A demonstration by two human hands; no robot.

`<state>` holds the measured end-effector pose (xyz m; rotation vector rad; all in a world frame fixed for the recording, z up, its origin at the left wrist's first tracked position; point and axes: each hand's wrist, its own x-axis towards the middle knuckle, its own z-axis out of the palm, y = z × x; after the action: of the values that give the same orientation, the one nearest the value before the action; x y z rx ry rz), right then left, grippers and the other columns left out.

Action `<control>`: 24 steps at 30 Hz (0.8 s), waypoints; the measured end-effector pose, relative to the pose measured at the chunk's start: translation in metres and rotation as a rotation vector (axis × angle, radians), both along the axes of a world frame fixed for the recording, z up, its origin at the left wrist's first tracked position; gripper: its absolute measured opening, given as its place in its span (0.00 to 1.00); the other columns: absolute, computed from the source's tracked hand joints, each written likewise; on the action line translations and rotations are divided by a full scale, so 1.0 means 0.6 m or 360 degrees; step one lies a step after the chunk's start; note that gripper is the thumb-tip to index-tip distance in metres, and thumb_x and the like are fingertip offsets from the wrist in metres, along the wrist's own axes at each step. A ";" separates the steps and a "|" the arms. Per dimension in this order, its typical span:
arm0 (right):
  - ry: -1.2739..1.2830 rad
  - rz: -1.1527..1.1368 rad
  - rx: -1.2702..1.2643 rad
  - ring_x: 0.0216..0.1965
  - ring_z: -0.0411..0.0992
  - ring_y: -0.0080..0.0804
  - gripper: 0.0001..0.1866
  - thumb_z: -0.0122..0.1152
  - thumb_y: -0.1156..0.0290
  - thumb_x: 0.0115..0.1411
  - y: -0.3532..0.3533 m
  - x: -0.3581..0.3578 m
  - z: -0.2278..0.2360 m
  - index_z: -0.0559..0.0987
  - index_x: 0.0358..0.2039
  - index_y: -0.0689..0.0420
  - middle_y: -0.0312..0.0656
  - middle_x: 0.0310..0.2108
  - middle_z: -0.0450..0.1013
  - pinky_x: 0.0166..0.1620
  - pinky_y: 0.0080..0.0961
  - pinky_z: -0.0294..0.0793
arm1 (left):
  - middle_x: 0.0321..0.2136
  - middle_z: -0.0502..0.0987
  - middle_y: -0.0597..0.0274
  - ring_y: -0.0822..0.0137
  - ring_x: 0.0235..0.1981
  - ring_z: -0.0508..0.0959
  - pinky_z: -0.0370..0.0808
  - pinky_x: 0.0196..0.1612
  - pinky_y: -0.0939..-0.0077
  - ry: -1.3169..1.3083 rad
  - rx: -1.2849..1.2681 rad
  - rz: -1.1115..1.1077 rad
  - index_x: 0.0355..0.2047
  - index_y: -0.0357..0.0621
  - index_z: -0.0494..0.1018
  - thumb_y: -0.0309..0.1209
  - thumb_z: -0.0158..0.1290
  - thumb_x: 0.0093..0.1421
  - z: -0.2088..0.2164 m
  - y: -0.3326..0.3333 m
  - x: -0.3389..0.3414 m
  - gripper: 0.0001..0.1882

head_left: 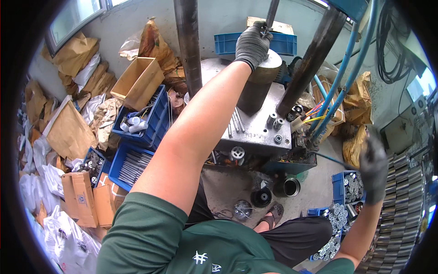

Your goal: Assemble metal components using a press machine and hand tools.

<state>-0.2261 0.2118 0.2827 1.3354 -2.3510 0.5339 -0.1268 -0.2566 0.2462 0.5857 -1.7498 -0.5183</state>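
My left hand (253,44), in a grey knit glove, reaches far forward over the press table (255,123). Its fingers are closed round the lower end of a dark metal rod (273,13) that slants up out of view. Just below the hand stands a thick steel cylinder (267,73) with a bright flat top. Off to the right, my right hand (373,171) wears a dark glove and is smeared by motion, so its fingers cannot be read. It is raised near rows of stacked metal tubes (399,205).
Two dark columns (187,41) (310,59) flank the cylinder. Thin rods (236,121) and small bushings (278,122) lie on the press table. Blue bins hold shafts (132,166) at left and metal discs (353,187) at right. Blue hoses (340,86) hang at right.
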 end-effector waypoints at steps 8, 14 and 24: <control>-0.0510 0.0113 0.0796 0.31 0.77 0.54 0.06 0.65 0.70 0.54 0.167 0.164 -0.140 0.80 0.29 0.58 0.52 0.27 0.75 0.36 0.48 0.76 | 0.43 0.84 0.53 0.50 0.46 0.83 0.78 0.52 0.56 -0.0090 0.0033 0.0061 0.54 0.54 0.75 0.38 0.60 0.64 0.028 0.038 0.017 0.18; -0.0600 0.0066 0.0732 0.34 0.78 0.55 0.07 0.65 0.71 0.54 0.159 0.162 -0.137 0.82 0.33 0.59 0.53 0.30 0.77 0.39 0.45 0.77 | 0.44 0.84 0.53 0.50 0.47 0.83 0.78 0.52 0.56 -0.0027 -0.0041 0.0082 0.53 0.54 0.75 0.40 0.60 0.64 0.017 0.027 0.012 0.18; -0.0556 0.0163 0.0710 0.35 0.78 0.55 0.09 0.61 0.76 0.53 0.164 0.163 -0.135 0.83 0.35 0.60 0.53 0.32 0.79 0.41 0.45 0.79 | 0.43 0.84 0.52 0.48 0.47 0.82 0.77 0.53 0.54 -0.0116 -0.0034 0.0097 0.55 0.53 0.74 0.40 0.59 0.64 0.015 0.028 0.011 0.19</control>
<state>-0.1282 0.3102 0.2019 1.6755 -2.8177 0.2959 -0.1200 -0.2399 0.2550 0.6476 -1.7981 -0.4404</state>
